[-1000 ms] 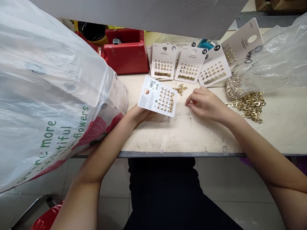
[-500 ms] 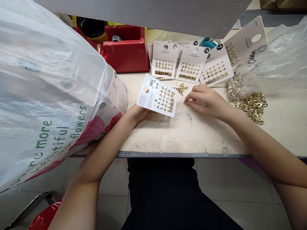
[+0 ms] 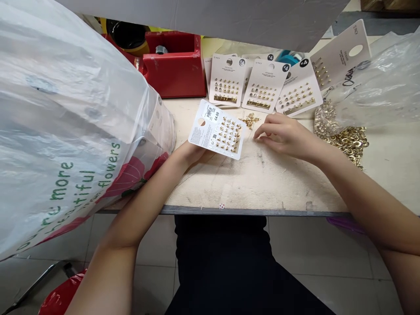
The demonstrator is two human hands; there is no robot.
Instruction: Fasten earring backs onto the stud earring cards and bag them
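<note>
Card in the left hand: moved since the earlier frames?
No, not clearly: the card keeps its place beside the small pile of gold pieces; the whole view shifted slightly.

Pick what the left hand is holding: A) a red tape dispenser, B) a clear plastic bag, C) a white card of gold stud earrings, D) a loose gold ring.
C: the left hand holds up the white card of gold stud earrings from below, with its barcode label showing.
</note>
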